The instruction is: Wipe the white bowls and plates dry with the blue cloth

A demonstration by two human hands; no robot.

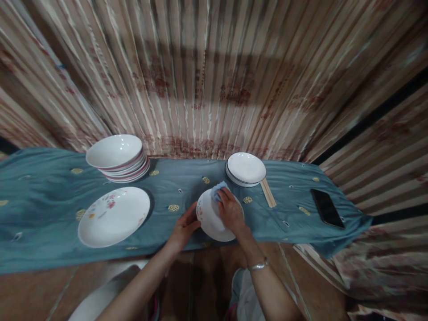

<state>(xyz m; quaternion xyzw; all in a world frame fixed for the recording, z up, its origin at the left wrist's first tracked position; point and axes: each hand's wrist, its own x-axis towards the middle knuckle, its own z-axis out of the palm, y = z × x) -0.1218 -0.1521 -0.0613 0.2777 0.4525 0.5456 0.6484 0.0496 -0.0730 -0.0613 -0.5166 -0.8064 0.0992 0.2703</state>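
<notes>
A white plate point(211, 223) with small flowers on its left rim lies at the front middle of the cloth-covered table. My left hand point(183, 227) grips that plate's left edge, thumb on top and fingers at the side. Over the plate's upper right, my right hand point(230, 211) is closed on a light blue cloth point(219, 189), pressing it against the plate near the far rim. Part of the plate is hidden under my right hand and wrist. To the left rests a large oval flowered plate point(115, 218), touched by neither hand.
Stacked bowls and plates point(117, 156) stand at the back left. Behind my right hand is a short stack of dark-rimmed white plates point(246, 168), with wooden chopsticks point(268, 193) beside it. A black phone point(327, 208) lies at the right; a curtain point(200, 89) hangs behind.
</notes>
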